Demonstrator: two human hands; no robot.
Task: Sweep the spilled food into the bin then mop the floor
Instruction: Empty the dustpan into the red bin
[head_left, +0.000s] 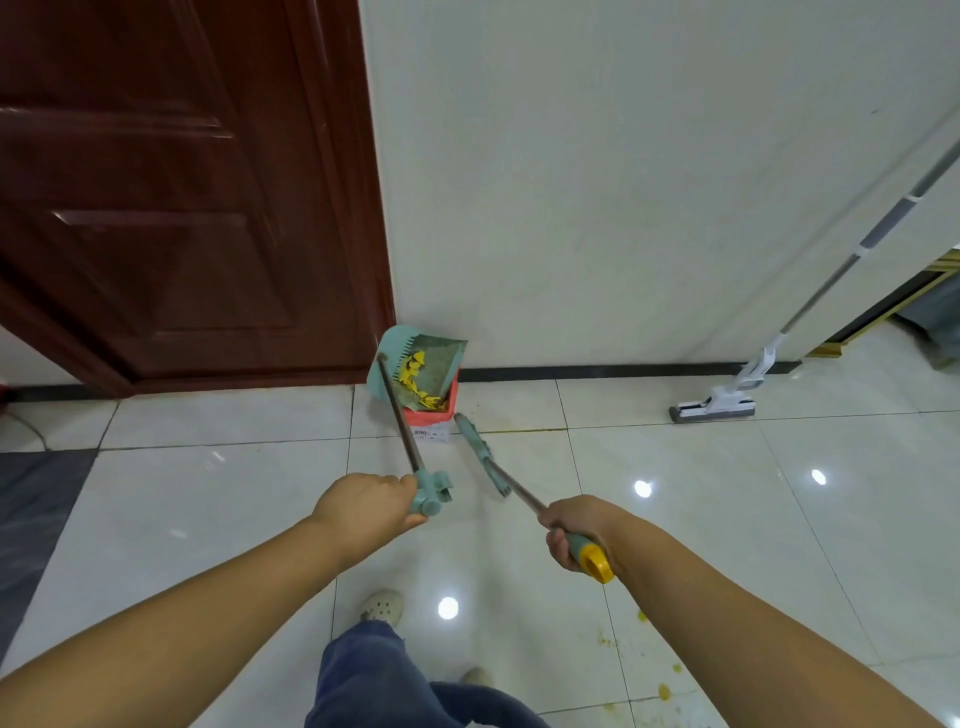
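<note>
Glossy white floor tiles (701, 493) meet a pale wall (623, 182) beside a dark red door (182, 182), where a mop (737, 395) leans. Left hand (369, 504) grips the tilted dustpan (415, 369), yellow scraps (415, 379) sliding toward the pink bin (436, 421); right hand (576, 530) clasps the broom (483, 457). Yellow stains (664, 691) dot nearby tiles.

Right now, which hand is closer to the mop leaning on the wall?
Right. The right hand, gripping the broom handle, is on the mop's side; the left hand, holding the dustpan handle, is farther away.
</note>
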